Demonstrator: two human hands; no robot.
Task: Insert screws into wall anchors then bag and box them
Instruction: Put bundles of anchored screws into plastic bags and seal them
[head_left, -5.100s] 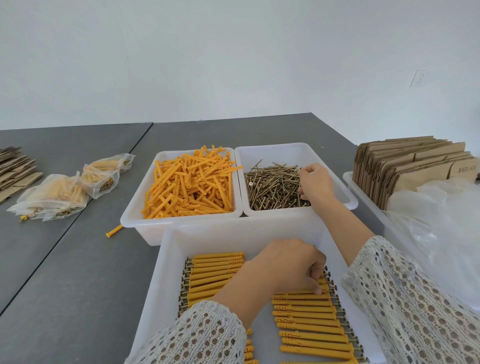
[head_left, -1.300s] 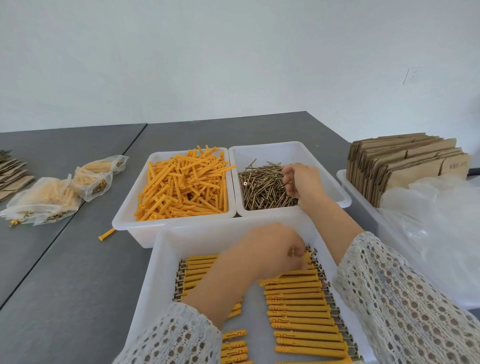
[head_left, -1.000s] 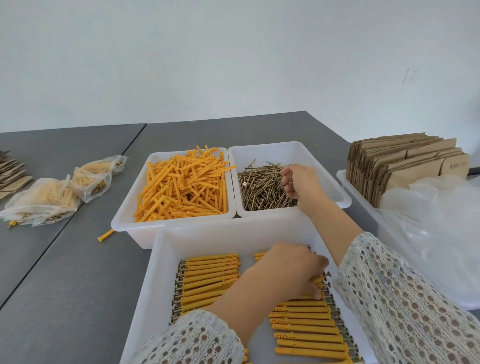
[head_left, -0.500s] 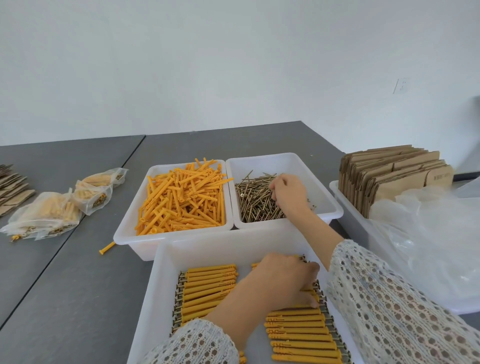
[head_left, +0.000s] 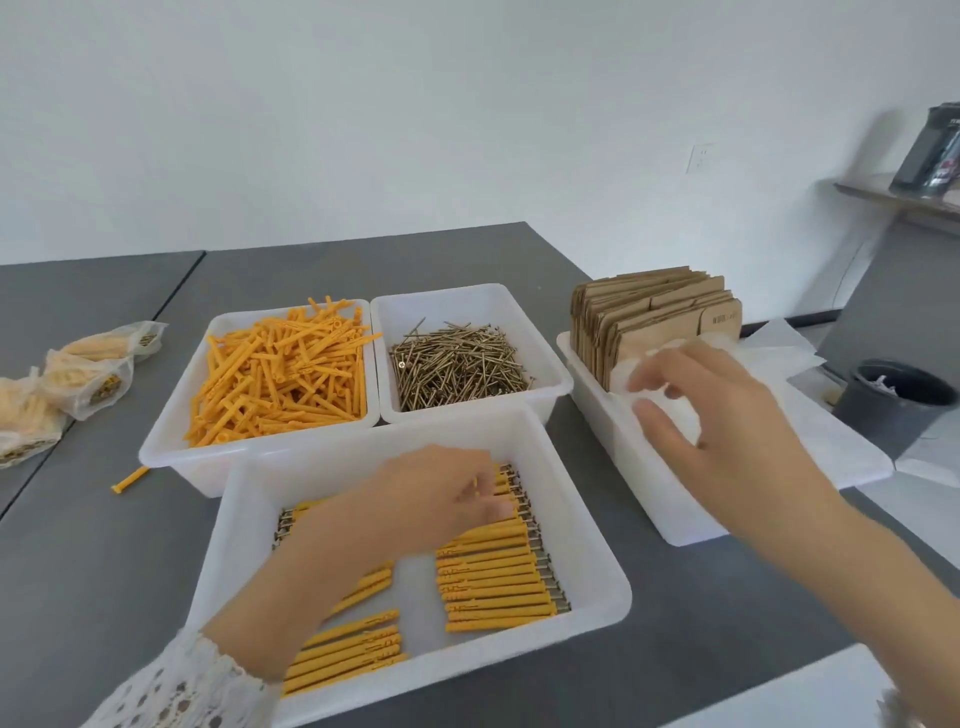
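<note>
Right hand (head_left: 711, 415) has left the screws (head_left: 457, 366) at center, now spread over the plastic bags (head_left: 670, 415) at right: bagging likely starts. Left hand (head_left: 441, 499) fingers curled on assembled anchors (head_left: 493, 582), lower center tray (head_left: 587, 566).

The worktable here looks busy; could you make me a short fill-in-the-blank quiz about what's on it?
1. The loose orange anchors fill the bin left of the bin of ____.
2. The left hand rests on the assembled anchors in the ____ bin.
3. The right hand reaches over the bin holding folded ____ boxes.

Missing words: screws; nearest; cardboard
</note>
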